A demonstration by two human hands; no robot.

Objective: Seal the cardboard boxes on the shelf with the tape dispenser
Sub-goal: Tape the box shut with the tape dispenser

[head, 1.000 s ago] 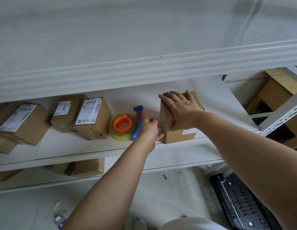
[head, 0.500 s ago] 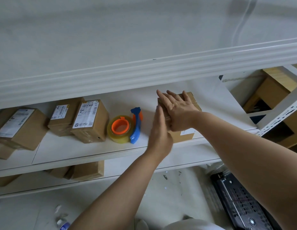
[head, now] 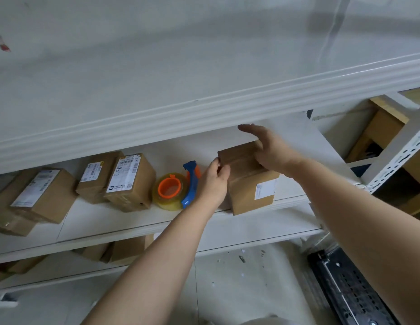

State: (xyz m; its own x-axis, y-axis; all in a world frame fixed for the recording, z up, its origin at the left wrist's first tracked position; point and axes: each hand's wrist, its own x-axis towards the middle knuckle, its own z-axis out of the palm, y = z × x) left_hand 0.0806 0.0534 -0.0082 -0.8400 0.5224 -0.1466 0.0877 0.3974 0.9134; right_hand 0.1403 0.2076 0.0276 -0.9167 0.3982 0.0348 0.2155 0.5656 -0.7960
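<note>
1. We see the cardboard box (head: pixel 248 184) at the near edge of the middle shelf (head: pixel 110 221), right of centre. Clear tape runs over its top and a white label sits on its near right face.
2. Our left hand (head: pixel 213 181) holds the box's upper left edge, fingers curled in against it.
3. Our right hand (head: pixel 267 148) is spread wide over the far right of the box top, fingers straight and pointing left. It hides that corner, so we cannot tell whether the palm touches the cardboard.
4. The tape dispenser (head: pixel 178 186), with a blue handle and an orange core, lies on the shelf just left of the left hand, which covers part of it.
5. Further left stand three labelled boxes (head: pixel 131 181).
6. The upper shelf's front rail (head: pixel 204 109) blocks the far part of the middle shelf.
7. More boxes (head: pixel 126 249) sit on the lower shelf.
8. On the right are a perforated upright (head: pixel 396 158) and a wooden crate (head: pixel 387 127).
</note>
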